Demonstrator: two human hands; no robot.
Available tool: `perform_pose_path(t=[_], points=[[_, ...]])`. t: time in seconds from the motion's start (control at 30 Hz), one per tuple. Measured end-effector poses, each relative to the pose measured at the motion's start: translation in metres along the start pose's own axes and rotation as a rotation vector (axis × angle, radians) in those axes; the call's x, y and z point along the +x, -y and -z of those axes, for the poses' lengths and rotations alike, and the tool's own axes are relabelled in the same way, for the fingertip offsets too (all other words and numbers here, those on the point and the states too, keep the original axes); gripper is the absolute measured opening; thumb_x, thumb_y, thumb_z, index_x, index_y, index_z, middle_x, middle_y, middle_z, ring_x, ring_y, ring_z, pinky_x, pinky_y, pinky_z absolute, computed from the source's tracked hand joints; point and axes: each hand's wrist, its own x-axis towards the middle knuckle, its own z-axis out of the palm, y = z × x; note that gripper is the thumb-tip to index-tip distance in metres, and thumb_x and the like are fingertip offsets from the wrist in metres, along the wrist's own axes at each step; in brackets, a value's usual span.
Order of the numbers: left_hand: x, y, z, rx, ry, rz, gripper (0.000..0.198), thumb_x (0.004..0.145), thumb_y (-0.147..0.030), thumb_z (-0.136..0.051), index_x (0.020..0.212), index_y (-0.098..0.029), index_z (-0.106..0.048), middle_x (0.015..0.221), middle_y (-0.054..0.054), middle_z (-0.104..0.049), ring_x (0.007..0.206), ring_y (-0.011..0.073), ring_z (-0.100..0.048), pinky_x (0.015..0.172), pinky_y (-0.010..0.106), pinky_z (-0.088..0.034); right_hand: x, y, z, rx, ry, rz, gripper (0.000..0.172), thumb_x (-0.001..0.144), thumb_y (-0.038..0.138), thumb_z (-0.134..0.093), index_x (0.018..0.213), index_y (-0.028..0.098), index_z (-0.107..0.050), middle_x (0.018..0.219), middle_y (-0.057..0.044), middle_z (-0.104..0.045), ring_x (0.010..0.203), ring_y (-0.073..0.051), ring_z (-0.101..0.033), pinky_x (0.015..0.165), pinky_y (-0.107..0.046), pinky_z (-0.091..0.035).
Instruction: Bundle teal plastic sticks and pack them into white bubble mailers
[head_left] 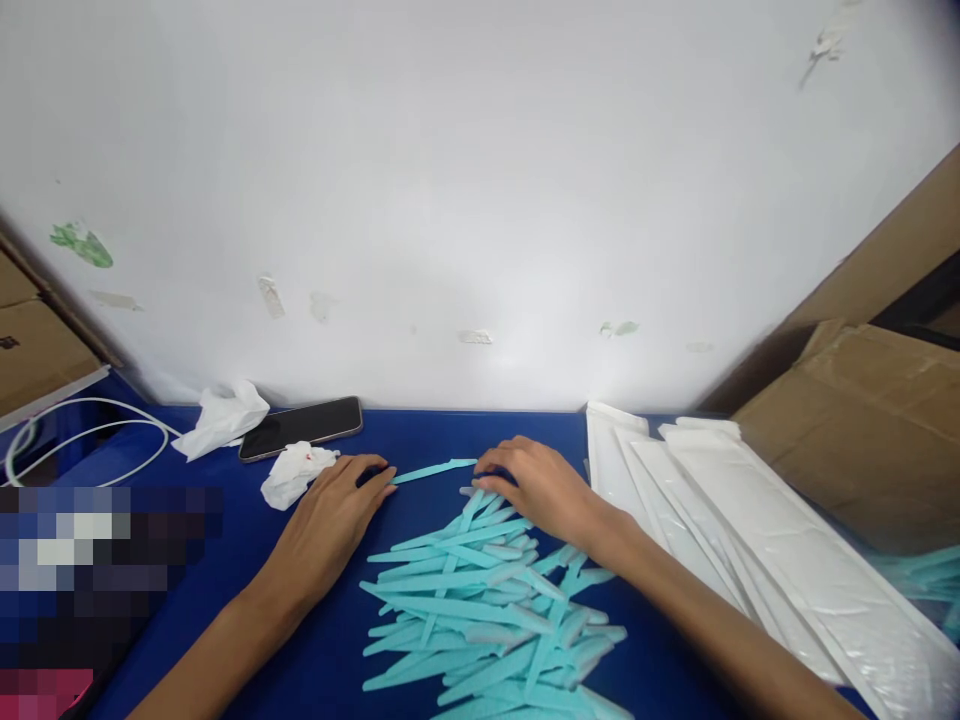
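A slim turquoise eyebrow razor (431,471) is stretched sideways between my hands, just above the far end of a heap. My left hand (337,510) pinches its left end between thumb and fingertips. At its other end, the fingers of my right hand (536,485) are closed, the tips partly hidden behind the knuckles. Below them lies a loose heap of similar turquoise razors (480,605), many with pale or clear blade ends, pointing mostly left and overlapping. A crumpled white tissue (296,475) is beside my left hand.
A dark phone (304,427) and another tissue (225,415) lie near the white wall (480,200). White padded mailers (780,540) are stacked at right beside a cardboard box (862,440). A white cable (105,403) loops at left on the blue table (247,530).
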Motion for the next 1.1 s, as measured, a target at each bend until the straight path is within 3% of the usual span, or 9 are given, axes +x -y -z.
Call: perform_pose_path(t=[0.13, 0.23, 0.37, 0.47, 0.6, 0.73, 0.83, 1.1], points=[[0.002, -0.007, 0.009, 0.189, 0.105, -0.071, 0.048, 0.081, 0.008, -0.039, 0.111, -0.013, -0.07, 0.112, 0.015, -0.069, 0.094, 0.0269, -0.068, 0.081, 0.041, -0.057, 0.004, 0.0, -0.005, -0.089, 0.085, 0.052, 0.014, 0.096, 0.03, -0.059, 0.098, 0.024, -0.072, 0.095, -0.003, -0.072, 0.087, -0.02, -0.067, 0.077, -0.031, -0.045], [0.005, -0.013, 0.016, 0.291, 0.113, -0.106, 0.05, 0.075, 0.013, -0.039, 0.107, -0.008, -0.071, 0.108, 0.017, -0.071, 0.089, 0.0292, -0.069, 0.077, 0.042, -0.057, 0.004, -0.001, -0.004, -0.102, 0.092, 0.042, 0.012, 0.095, 0.025, -0.06, 0.089, 0.023, -0.07, 0.09, -0.002, -0.073, 0.082, -0.019, -0.068, 0.078, -0.031, -0.043], [0.004, -0.014, 0.017, 0.297, 0.087, -0.102, 0.045, 0.079, 0.01, -0.04, 0.105, -0.009, -0.071, 0.101, 0.016, -0.073, 0.086, 0.0296, -0.07, 0.076, 0.042, -0.056, 0.002, -0.007, 0.001, -0.074, 0.079, 0.001, 0.017, 0.097, 0.02, -0.053, 0.087, 0.022, -0.068, 0.089, -0.003, -0.073, 0.08, -0.018, -0.068, 0.071, -0.029, -0.041], [0.001, -0.009, 0.014, 0.276, 0.013, -0.118, 0.039, 0.085, 0.003, -0.041, 0.106, -0.011, -0.07, 0.1, 0.015, -0.074, 0.083, 0.0289, -0.071, 0.076, 0.042, -0.055, 0.0, -0.018, 0.008, 0.021, 0.071, -0.064, 0.018, 0.096, 0.02, -0.052, 0.086, 0.02, -0.067, 0.078, -0.002, -0.073, 0.072, -0.016, -0.067, 0.065, -0.027, -0.041], [-0.002, -0.002, 0.015, 0.272, -0.178, -0.194, 0.03, 0.092, -0.007, -0.045, 0.111, -0.014, -0.067, 0.109, 0.013, -0.073, 0.085, 0.0261, -0.071, 0.082, 0.041, -0.052, -0.002, -0.033, 0.015, 0.48, 0.055, -0.193, 0.009, 0.085, 0.024, -0.065, 0.09, 0.018, -0.07, 0.078, -0.003, -0.076, 0.073, -0.018, -0.071, 0.07, -0.029, -0.052], [-0.004, -0.001, 0.02, 0.249, -0.292, -0.246, 0.024, 0.093, -0.009, -0.053, 0.111, -0.018, -0.066, 0.113, 0.009, -0.074, 0.086, 0.0211, -0.071, 0.084, 0.036, -0.05, -0.002, -0.04, 0.024, 0.827, 0.141, -0.262, 0.028, 0.076, 0.038, -0.076, 0.09, 0.014, -0.075, 0.08, -0.008, -0.077, 0.076, -0.019, -0.072, 0.075, -0.032, -0.055], [-0.006, -0.001, 0.023, 0.227, -0.34, -0.267, 0.027, 0.09, -0.006, -0.059, 0.114, -0.017, -0.065, 0.115, 0.009, -0.074, 0.091, 0.0208, -0.071, 0.086, 0.035, -0.05, -0.004, -0.039, 0.035, 0.898, 0.232, -0.272, 0.037, 0.075, 0.046, -0.076, 0.093, 0.014, -0.077, 0.085, -0.01, -0.077, 0.079, -0.019, -0.072, 0.074, -0.031, -0.054], [-0.003, -0.002, 0.027, 0.235, -0.422, -0.177, 0.029, 0.088, -0.009, -0.065, 0.114, -0.021, -0.063, 0.112, 0.004, -0.075, 0.088, 0.0192, -0.072, 0.082, 0.033, -0.052, -0.009, -0.034, 0.046, 0.916, 0.352, -0.253, 0.036, 0.077, 0.047, -0.076, 0.097, 0.017, -0.079, 0.09, -0.009, -0.078, 0.081, -0.018, -0.072, 0.076, -0.029, -0.055]])
